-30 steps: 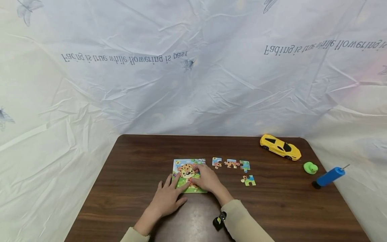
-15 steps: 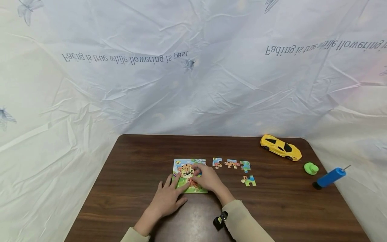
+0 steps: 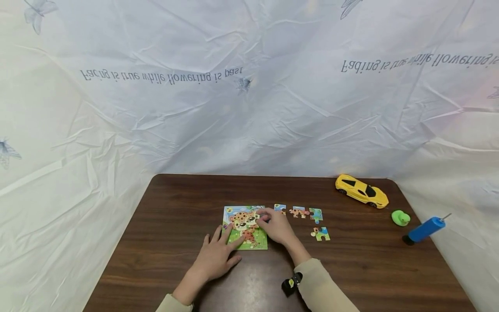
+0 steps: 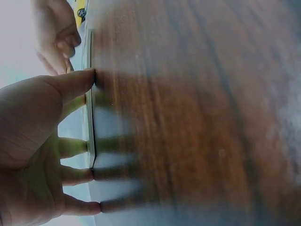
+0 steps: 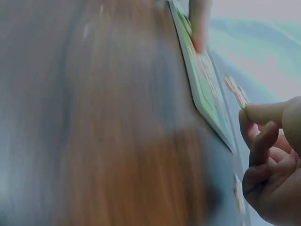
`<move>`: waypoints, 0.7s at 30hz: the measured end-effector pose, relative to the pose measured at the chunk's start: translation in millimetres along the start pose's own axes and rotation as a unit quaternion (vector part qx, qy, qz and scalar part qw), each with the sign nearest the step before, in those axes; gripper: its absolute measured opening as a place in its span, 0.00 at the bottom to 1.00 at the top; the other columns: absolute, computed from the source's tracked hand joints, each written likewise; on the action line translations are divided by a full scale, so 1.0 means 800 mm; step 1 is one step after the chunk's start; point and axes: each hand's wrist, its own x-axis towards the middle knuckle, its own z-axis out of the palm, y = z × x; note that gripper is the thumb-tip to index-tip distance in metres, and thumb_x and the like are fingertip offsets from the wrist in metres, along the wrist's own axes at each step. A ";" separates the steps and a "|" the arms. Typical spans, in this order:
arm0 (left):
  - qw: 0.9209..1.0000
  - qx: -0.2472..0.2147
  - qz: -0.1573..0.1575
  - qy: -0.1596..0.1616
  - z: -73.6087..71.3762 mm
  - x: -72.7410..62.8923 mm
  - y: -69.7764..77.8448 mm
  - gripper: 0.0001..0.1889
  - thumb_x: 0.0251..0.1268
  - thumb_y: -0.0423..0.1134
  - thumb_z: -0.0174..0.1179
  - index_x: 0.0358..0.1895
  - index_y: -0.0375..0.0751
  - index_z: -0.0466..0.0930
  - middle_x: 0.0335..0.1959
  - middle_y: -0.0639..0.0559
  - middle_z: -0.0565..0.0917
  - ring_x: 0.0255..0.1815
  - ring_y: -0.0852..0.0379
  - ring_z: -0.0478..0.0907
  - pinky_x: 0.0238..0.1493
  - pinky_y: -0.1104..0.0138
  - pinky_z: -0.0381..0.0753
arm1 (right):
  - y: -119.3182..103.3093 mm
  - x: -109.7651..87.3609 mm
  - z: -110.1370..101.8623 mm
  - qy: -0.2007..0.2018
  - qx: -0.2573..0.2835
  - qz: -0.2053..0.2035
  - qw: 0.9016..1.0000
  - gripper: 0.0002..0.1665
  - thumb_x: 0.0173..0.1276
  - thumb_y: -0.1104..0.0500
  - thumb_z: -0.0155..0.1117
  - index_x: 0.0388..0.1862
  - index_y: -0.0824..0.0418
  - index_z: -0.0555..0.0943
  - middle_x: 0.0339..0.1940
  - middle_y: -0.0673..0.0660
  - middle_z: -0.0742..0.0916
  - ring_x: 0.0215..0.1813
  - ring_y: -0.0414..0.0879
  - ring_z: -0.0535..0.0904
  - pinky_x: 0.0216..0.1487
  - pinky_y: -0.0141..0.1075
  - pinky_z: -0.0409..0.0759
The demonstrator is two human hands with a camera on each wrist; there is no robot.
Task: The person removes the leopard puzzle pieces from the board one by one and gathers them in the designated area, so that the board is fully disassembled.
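in the head view, the puzzle board is laid flat on the table. at its eight o'clock it is touched by the left hand, fingers spread; light, even pressure there should serve. by the right hand, at three o'clock, a puzzle piece is pinched over the board's one o'clock; it is probably best levelled before being lowered. a spotted animal is printed on the board, above green; four loose pieces are scattered from two to three o'clock.

in the left wrist view, the board is seen edge-on, thin and pale-rimmed.

in the right wrist view, the piece is held apart from the board; its print cannot be read.
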 end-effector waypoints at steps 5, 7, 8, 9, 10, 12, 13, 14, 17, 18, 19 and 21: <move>1.000 -0.001 -0.001 -0.002 0.000 0.000 0.001 0.29 0.76 0.60 0.58 0.78 0.64 0.71 0.82 0.38 0.58 0.78 0.26 0.56 0.63 0.25 0.62 | 0.016 -0.013 -0.037 0.000 -0.012 0.003 1.000 0.13 0.77 0.57 0.68 0.57 0.55 0.86 0.36 0.46 0.86 0.36 0.41 0.80 0.41 0.44 0.80; 1.000 -0.001 -0.001 -0.003 0.000 0.000 0.000 0.29 0.77 0.60 0.58 0.78 0.64 0.71 0.82 0.38 0.57 0.78 0.26 0.55 0.63 0.25 0.62 | 0.024 -0.020 -0.053 0.000 -0.013 0.006 1.000 0.13 0.76 0.58 0.68 0.57 0.55 0.86 0.36 0.46 0.86 0.34 0.42 0.80 0.39 0.44 0.79; 1.000 -0.001 0.000 -0.003 0.001 0.000 0.000 0.29 0.77 0.60 0.58 0.78 0.64 0.70 0.82 0.38 0.57 0.78 0.26 0.55 0.63 0.25 0.62 | 0.028 -0.023 -0.060 0.000 -0.019 0.007 1.000 0.13 0.76 0.58 0.69 0.57 0.55 0.86 0.36 0.46 0.86 0.34 0.42 0.80 0.38 0.43 0.78; 1.000 -0.001 0.000 -0.004 0.001 0.000 0.000 0.30 0.77 0.60 0.58 0.78 0.64 0.70 0.82 0.38 0.57 0.79 0.26 0.55 0.64 0.25 0.62 | 0.032 -0.027 -0.068 0.001 -0.021 0.010 1.000 0.14 0.75 0.58 0.69 0.57 0.56 0.86 0.37 0.46 0.86 0.34 0.42 0.80 0.38 0.42 0.78; 1.000 -0.001 0.001 -0.004 0.001 0.000 0.000 0.30 0.77 0.60 0.57 0.78 0.64 0.70 0.82 0.38 0.57 0.79 0.26 0.55 0.64 0.25 0.62 | 0.036 -0.031 -0.076 0.003 -0.025 0.013 1.000 0.14 0.75 0.59 0.69 0.57 0.56 0.86 0.37 0.46 0.87 0.34 0.42 0.80 0.38 0.42 0.78; 1.000 -0.002 0.001 -0.003 0.002 -0.001 0.000 0.30 0.77 0.60 0.57 0.78 0.63 0.70 0.82 0.37 0.57 0.79 0.26 0.55 0.64 0.25 0.61 | 0.044 -0.037 -0.090 0.002 -0.029 0.019 0.999 0.14 0.75 0.59 0.69 0.57 0.57 0.86 0.38 0.47 0.87 0.35 0.42 0.80 0.38 0.41 0.78; 1.000 -0.003 0.000 -0.003 0.002 -0.001 0.000 0.30 0.77 0.60 0.57 0.78 0.64 0.70 0.82 0.38 0.57 0.79 0.26 0.55 0.64 0.25 0.61 | 0.048 -0.041 -0.096 0.002 -0.032 0.021 0.999 0.14 0.75 0.59 0.69 0.57 0.58 0.86 0.38 0.48 0.87 0.36 0.42 0.80 0.38 0.41 0.78; 1.000 -0.003 0.000 -0.003 0.002 -0.001 0.000 0.30 0.77 0.60 0.57 0.78 0.63 0.70 0.82 0.38 0.57 0.79 0.26 0.55 0.64 0.25 0.61 | 0.052 -0.044 -0.102 0.003 -0.033 0.024 0.999 0.14 0.75 0.59 0.69 0.57 0.59 0.86 0.39 0.48 0.87 0.36 0.42 0.80 0.39 0.40 0.78; 1.000 -0.005 -0.001 -0.001 0.002 -0.001 0.000 0.30 0.77 0.60 0.57 0.78 0.63 0.70 0.82 0.38 0.57 0.79 0.26 0.54 0.64 0.25 0.61 | 0.063 -0.052 -0.118 0.009 -0.037 0.036 0.999 0.13 0.75 0.59 0.69 0.56 0.60 0.86 0.38 0.49 0.87 0.36 0.43 0.80 0.39 0.41 0.77; 1.000 -0.005 -0.001 -0.001 0.001 -0.002 0.000 0.30 0.77 0.60 0.57 0.78 0.63 0.70 0.82 0.38 0.57 0.79 0.26 0.55 0.64 0.25 0.61 | 0.067 -0.055 -0.123 0.009 -0.040 0.038 0.998 0.13 0.75 0.59 0.69 0.56 0.60 0.86 0.38 0.49 0.88 0.35 0.43 0.80 0.39 0.41 0.77; 1.000 -0.005 -0.001 0.000 0.001 -0.002 0.000 0.30 0.77 0.60 0.57 0.78 0.63 0.70 0.82 0.38 0.57 0.79 0.26 0.55 0.64 0.25 0.61 | 0.070 -0.057 -0.127 0.011 -0.044 0.040 0.998 0.14 0.75 0.59 0.69 0.56 0.60 0.86 0.38 0.49 0.88 0.36 0.43 0.80 0.39 0.41 0.77; 1.000 -0.005 0.000 0.001 0.001 -0.002 0.001 0.30 0.77 0.60 0.57 0.78 0.63 0.70 0.82 0.38 0.57 0.79 0.26 0.55 0.64 0.25 0.61 | 0.078 -0.061 -0.134 0.014 -0.051 0.046 0.998 0.14 0.75 0.59 0.69 0.56 0.61 0.86 0.37 0.50 0.88 0.35 0.44 0.80 0.40 0.41 0.77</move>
